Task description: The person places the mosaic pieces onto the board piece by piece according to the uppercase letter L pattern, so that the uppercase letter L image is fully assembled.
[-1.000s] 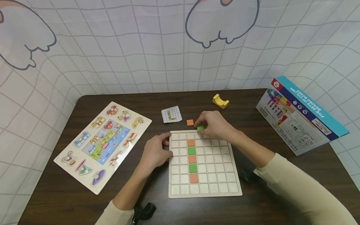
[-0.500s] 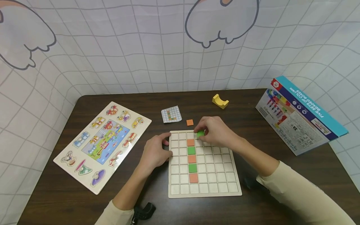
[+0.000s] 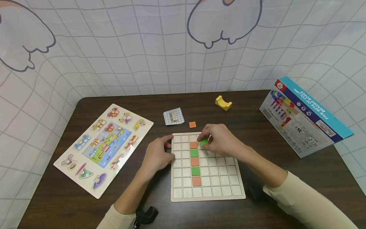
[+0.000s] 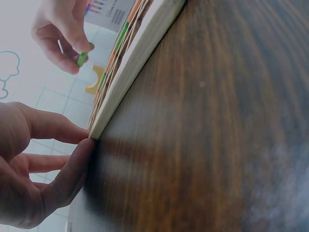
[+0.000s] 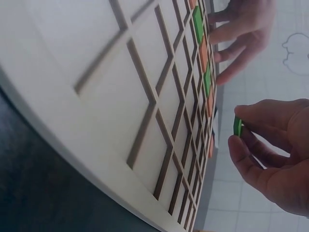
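A pale wooden grid board (image 3: 223, 201) lies on the table. Orange and green tiles alternate down its third column. My left hand (image 3: 155, 156) rests its thumb and fingertips along the board's left edge. Over the board's upper middle, my right hand (image 3: 221, 140) pinches a green tile (image 3: 204, 142) between thumb and fingers. That green tile (image 5: 237, 126) is held up off the grid in the right wrist view. In the left wrist view, the left hand's fingertips (image 4: 79, 145) touch the board's edge (image 4: 130, 63).
A loose orange tile (image 3: 192, 124) and a small pattern card (image 3: 173, 116) lie behind the board. Farther back sits a yellow curved block (image 3: 223, 103). A picture puzzle board (image 3: 104, 190) lies to the left. On the right stands a blue-topped box (image 3: 303, 124).
My right hand has brought the green tile nearer, from the board's far edge to over its upper rows, right of the tile column. The left hand has stayed put.
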